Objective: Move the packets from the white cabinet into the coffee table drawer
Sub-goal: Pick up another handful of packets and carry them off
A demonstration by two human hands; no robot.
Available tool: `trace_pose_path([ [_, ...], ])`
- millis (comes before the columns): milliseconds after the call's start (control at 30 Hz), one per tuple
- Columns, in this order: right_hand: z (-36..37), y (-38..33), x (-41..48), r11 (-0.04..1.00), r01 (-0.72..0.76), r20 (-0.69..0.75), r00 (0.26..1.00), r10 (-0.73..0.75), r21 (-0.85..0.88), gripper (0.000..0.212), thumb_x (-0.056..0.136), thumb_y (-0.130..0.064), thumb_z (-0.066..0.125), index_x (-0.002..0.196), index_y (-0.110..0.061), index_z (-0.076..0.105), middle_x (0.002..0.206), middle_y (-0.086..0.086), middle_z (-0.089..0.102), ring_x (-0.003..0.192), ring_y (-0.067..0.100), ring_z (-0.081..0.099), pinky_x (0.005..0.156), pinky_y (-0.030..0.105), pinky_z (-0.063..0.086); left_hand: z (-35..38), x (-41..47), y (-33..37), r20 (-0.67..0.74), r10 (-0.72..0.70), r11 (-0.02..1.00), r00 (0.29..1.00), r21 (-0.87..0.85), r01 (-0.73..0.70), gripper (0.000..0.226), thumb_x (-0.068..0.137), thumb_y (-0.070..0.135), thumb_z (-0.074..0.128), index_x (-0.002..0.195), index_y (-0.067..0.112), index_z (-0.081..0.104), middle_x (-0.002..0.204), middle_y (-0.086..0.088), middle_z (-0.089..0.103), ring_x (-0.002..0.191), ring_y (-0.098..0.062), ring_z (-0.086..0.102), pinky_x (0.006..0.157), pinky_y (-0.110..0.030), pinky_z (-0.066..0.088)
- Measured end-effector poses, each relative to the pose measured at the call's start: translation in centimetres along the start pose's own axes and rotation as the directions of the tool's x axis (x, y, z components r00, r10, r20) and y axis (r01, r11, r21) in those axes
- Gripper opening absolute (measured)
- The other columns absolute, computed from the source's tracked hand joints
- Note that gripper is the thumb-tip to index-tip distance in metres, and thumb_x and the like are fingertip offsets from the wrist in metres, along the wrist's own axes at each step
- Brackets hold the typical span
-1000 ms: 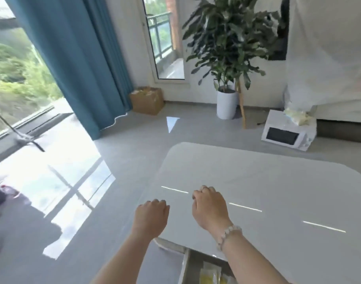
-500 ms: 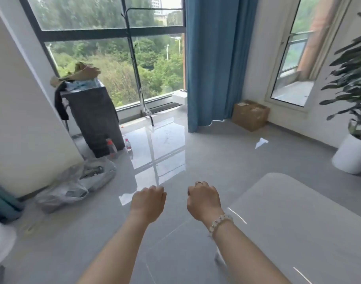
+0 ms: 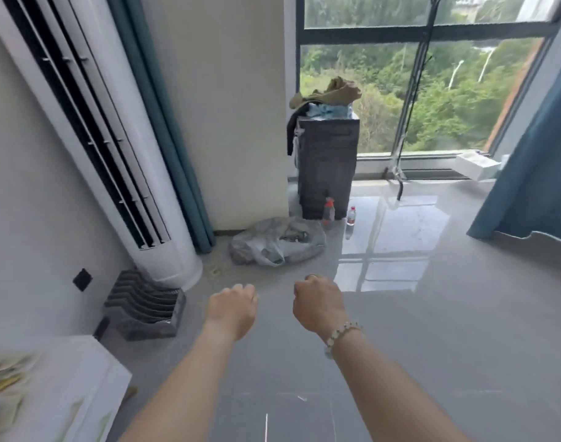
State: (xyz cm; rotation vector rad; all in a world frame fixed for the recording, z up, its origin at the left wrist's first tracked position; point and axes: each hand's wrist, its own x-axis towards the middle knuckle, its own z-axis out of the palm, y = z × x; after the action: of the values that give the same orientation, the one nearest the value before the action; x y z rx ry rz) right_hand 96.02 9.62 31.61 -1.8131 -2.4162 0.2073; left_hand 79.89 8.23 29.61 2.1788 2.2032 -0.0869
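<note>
While both forearms reach out from the bottom edge over a grey floor (image 3: pixel 432 330), I judge this to be the trip back to the cabinet for a pickup, with no packet in hand.

Nearest, in the lower left corner, is the white cabinet (image 3: pixel 78 387). On its top lie yellow and green shapes that I take for the packets (image 3: pixel 5 374), though they are too blurred to be sure. The coffee table and its drawer are out of view.

A little farther out, the left hand (image 3: pixel 233 309) and right hand (image 3: pixel 317 303) hang side by side, apart, backs up. The fingers of both are curled under into fists, and nothing shows in either. A bead bracelet (image 3: pixel 342 333) circles the right wrist.

Beyond the hands, a tall white air conditioner (image 3: pixel 119 173) stands by the left wall. Farther on lie a crumpled plastic bag (image 3: pixel 276 242) and two small bottles (image 3: pixel 328 210), in front of a dark box (image 3: pixel 328 167) topped with clothes. Behind that are a large window (image 3: pixel 432 100) and a blue curtain (image 3: pixel 534 161).

Next, I judge, the view must turn left and down to the cabinet, and one hand must uncurl and close on a packet.
</note>
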Motion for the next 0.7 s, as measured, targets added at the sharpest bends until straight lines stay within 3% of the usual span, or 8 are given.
trace_pose_path([
  [200,2.1,-9.3,4.8,0.959,0.282,0.027,0.959,-0.283,0.016,0.028,0.092,-0.016,0.041,0.106,-0.013,0.064,0.110,0.006,0.058,0.106,0.023,0.051,0.085,0.030,0.040,0.9,-2.5,-9.7,-0.004,-0.271,0.962,0.963,-0.037,0.270,0.036,0.102,0.035,0.023,0.111,0.014,0.051,0.117,-0.007,0.058,0.110,-0.029,0.057,0.084,-0.036,0.043],
  [400,4.4,-16.8,8.0,0.856,0.516,0.080,0.853,-0.516,0.026,0.027,0.094,-0.016,0.039,0.105,-0.011,0.063,0.111,0.008,0.059,0.108,0.025,0.051,0.083,0.031,0.039,2.5,-4.8,-16.2,0.043,-0.490,0.871,0.870,-0.020,0.491,0.037,0.102,0.034,0.022,0.112,0.016,0.052,0.117,-0.006,0.060,0.108,-0.028,0.057,0.084,-0.036,0.044],
  [533,5.7,-20.6,11.0,0.789,0.612,0.098,0.783,-0.614,0.049,0.025,0.092,-0.014,0.040,0.102,-0.011,0.063,0.109,0.007,0.059,0.106,0.026,0.051,0.076,0.029,0.033,2.4,-4.7,-19.4,0.027,-0.585,0.811,0.811,0.012,0.585,0.037,0.102,0.034,0.021,0.113,0.016,0.052,0.115,-0.004,0.060,0.107,-0.027,0.058,0.083,-0.034,0.045],
  [700,6.0,-24.8,15.7,0.706,0.705,0.104,0.698,-0.708,0.073,0.023,0.092,-0.013,0.041,0.101,-0.010,0.062,0.109,0.007,0.058,0.106,0.026,0.050,0.083,0.031,0.038,1.7,-2.9,-22.9,0.007,-0.673,0.740,0.740,0.034,0.672,0.038,0.102,0.034,0.020,0.112,0.014,0.051,0.112,-0.004,0.060,0.104,-0.027,0.058,0.071,-0.032,0.039],
])
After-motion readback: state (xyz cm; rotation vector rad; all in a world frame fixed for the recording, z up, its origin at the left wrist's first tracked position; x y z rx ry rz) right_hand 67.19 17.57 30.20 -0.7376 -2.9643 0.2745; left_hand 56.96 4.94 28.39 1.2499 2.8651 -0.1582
